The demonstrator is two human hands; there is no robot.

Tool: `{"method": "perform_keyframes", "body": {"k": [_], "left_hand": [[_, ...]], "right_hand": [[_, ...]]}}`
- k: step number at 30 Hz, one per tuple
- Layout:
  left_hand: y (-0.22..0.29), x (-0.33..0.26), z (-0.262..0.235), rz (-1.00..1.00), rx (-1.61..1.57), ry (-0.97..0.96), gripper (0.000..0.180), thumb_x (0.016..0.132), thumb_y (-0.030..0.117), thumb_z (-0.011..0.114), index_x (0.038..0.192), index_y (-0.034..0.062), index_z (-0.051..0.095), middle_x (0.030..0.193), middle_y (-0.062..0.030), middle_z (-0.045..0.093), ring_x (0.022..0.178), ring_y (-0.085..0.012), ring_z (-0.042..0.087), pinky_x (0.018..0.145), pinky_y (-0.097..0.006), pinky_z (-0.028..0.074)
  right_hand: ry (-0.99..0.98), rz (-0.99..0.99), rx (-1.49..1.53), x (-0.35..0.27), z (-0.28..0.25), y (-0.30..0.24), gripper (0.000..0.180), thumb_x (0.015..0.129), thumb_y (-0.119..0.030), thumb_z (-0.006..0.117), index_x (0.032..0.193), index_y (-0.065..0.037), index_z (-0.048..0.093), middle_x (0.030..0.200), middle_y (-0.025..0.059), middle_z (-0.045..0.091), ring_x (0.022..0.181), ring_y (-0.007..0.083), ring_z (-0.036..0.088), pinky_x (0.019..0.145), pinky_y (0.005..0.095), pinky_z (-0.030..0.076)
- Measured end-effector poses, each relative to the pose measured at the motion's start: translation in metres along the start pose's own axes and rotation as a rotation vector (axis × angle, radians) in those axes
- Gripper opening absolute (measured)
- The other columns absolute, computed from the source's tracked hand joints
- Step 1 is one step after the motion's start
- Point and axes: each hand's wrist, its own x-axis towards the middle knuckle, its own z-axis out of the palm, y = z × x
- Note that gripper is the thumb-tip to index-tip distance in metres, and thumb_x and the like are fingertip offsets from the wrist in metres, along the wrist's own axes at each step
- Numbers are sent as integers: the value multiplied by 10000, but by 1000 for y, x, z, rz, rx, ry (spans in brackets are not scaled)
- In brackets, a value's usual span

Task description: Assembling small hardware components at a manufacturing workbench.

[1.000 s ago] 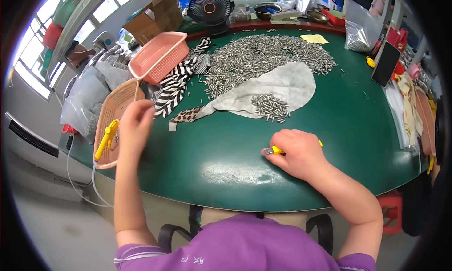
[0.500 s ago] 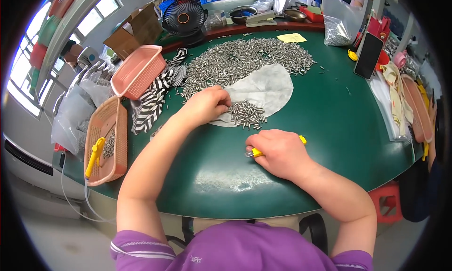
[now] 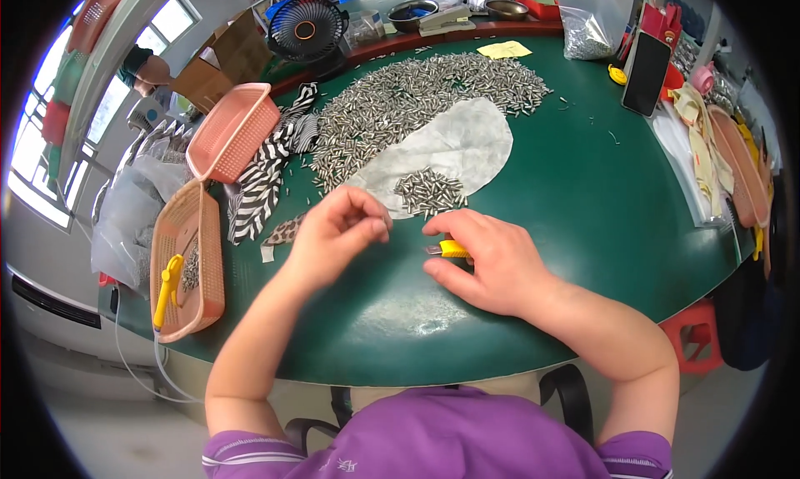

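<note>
My right hand [image 3: 500, 258] is closed round a yellow utility knife [image 3: 452, 249], its metal tip pointing left and its rear end hidden by the palm. Across from it, my left hand [image 3: 337, 233] hovers over the table with fingers curled and thumb and fingertips close together; anything between them is too small to make out. Just beyond both hands, a small pile of short metal pins [image 3: 429, 192] lies at the near edge of a whitish cloth [image 3: 475, 146]. Behind the cloth spreads a large heap of similar pins [image 3: 375, 112].
Two pink baskets [image 3: 218, 271] stand at the left, one holding a yellow tool [image 3: 169, 291]. Near them are a zebra-striped cloth [image 3: 262, 183] and a leopard-print strip [image 3: 283, 231]. A black fan [image 3: 307, 29] is at the back; a dark phone-like slab [image 3: 647, 73] leans at the right.
My left hand has come off the small pile toward me, uncovering the leopard-print strip. My right hand's thumb and forefinger have spread, with the knife still in it. The view has shifted slightly.
</note>
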Motion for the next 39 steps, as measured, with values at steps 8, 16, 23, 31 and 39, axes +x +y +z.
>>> {"method": "perform_keyframes", "body": {"k": [8,16,23,31,39], "left_hand": [[-23,-36,19,-138,-447,-46,188,878,0,649,1051,12,576,987,-88,642,875,-155,636,804,-279,530],[-26,-37,17,-198,-437,-114,80,911,14,615,988,-7,610,958,-89,662,853,-140,638,792,-270,535],[-27,-39,22,-214,-369,-106,86,922,29,612,1003,0,612,940,-60,662,849,-113,635,787,-250,530],[-28,-40,23,-185,-354,-95,93,917,29,619,1007,3,614,946,-47,659,849,-104,633,787,-242,529],[-25,-40,24,-194,-253,-93,88,927,42,611,1004,0,622,913,-39,656,826,-98,621,768,-235,517]], "right_hand": [[-61,-67,162,1,3,1,223,849,-97,627,1071,-80,646,902,66,668,798,247,640,698,351,505],[-48,-155,190,2,11,6,203,813,-97,684,1016,-97,687,896,50,697,752,222,653,677,341,517],[-83,-155,189,0,10,5,204,823,-126,685,1028,-116,684,864,37,689,731,214,652,665,337,527],[-83,-150,164,0,9,5,216,818,-122,689,1034,-120,683,864,30,689,717,207,649,653,330,525],[-75,-184,146,0,7,3,275,772,-49,711,1040,-104,694,907,35,703,685,192,635,596,310,495]]}}
